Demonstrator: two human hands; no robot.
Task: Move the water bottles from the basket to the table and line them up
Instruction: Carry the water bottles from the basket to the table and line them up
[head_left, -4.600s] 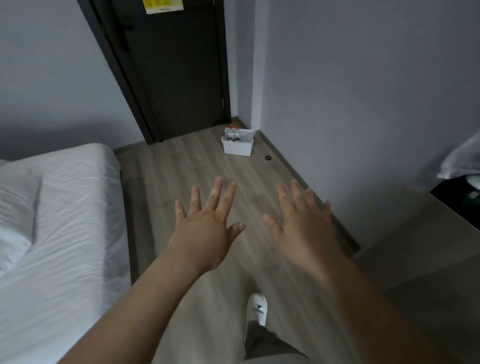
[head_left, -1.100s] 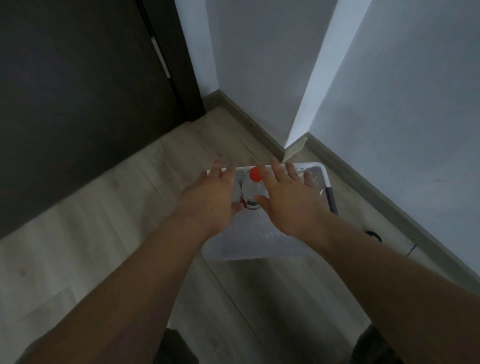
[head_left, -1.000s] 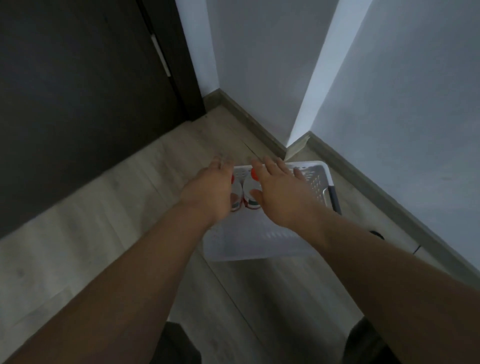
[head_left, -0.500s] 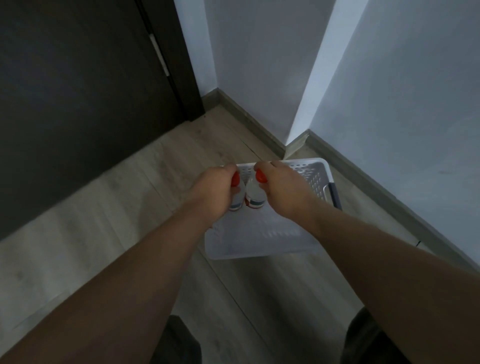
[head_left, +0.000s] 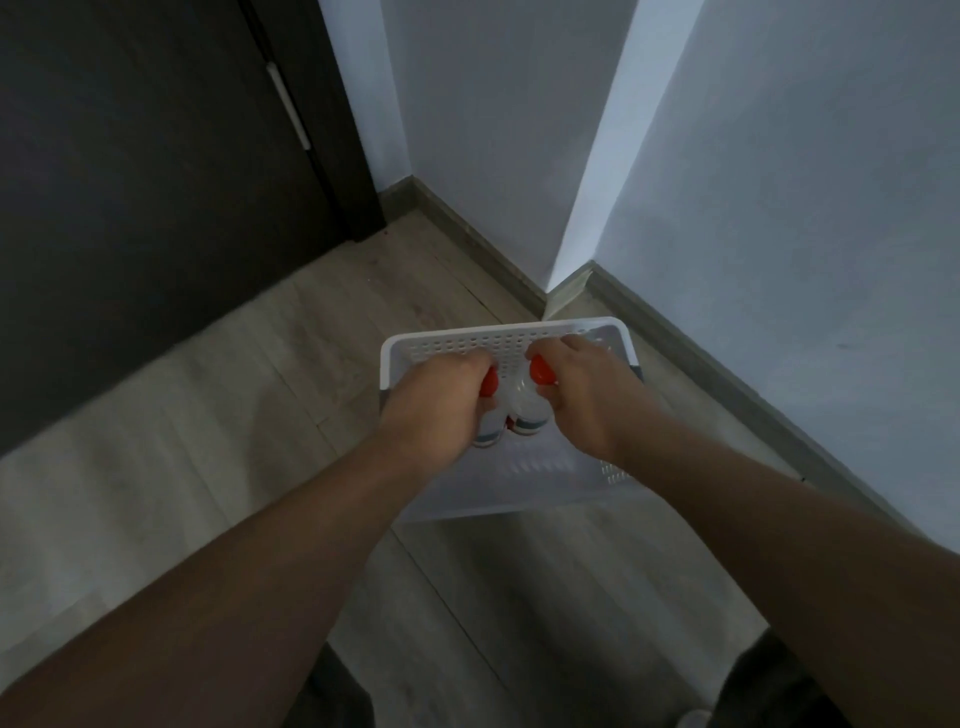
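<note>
Wooden floor (head_left: 249, 415) by a wall corner carries the white basket (head_left: 467, 335). Left bottle (head_left: 487, 434) and right bottle (head_left: 525, 410), clear with red caps, stand upright inside, side by side. Left hand (head_left: 436, 410) grips the left bottle's neck and right hand (head_left: 582, 397) grips the right bottle's.

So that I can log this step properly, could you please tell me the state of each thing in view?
Basket, standing on the floor, open-topped.
Left bottle, upright, capped, inside the basket.
Right bottle, upright, capped, inside the basket.
Left hand, fingers curled round the left bottle's top.
Right hand, fingers curled round the right bottle's top.
Door, appears closed.
</note>
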